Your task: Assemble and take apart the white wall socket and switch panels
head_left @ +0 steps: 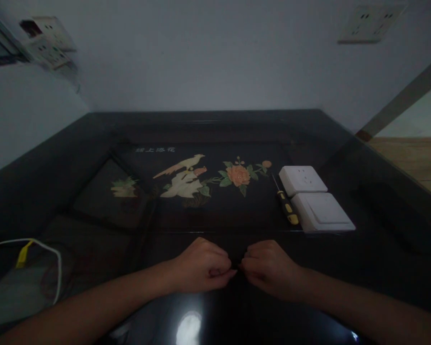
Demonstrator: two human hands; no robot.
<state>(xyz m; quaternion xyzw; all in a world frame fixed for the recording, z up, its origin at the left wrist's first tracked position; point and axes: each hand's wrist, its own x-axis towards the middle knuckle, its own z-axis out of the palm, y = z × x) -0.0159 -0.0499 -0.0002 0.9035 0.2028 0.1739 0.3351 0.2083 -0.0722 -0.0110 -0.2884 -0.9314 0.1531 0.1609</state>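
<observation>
My left hand [206, 266] is closed in a loose fist, low in the middle of the view over the dark glossy table [208, 129]. Close beside it, my right hand [269, 268] is curled too, its fingers facing the left ones across a narrow gap. Nothing shows in either hand. Beyond my right hand lies a screwdriver [287, 207] with a black and yellow handle, its tip pointing away. Touching or nearly touching its right side is a white switch box [325, 212] with a flat panel. Just behind that sits a white socket box [303, 179].
A flower and bird picture [239, 175] decorates the tabletop. At the left, a white cable [53, 250] with a yellow tag [22, 255] curves near the edge. Wall sockets [371, 23] are at the upper right, more [50, 45] at the upper left.
</observation>
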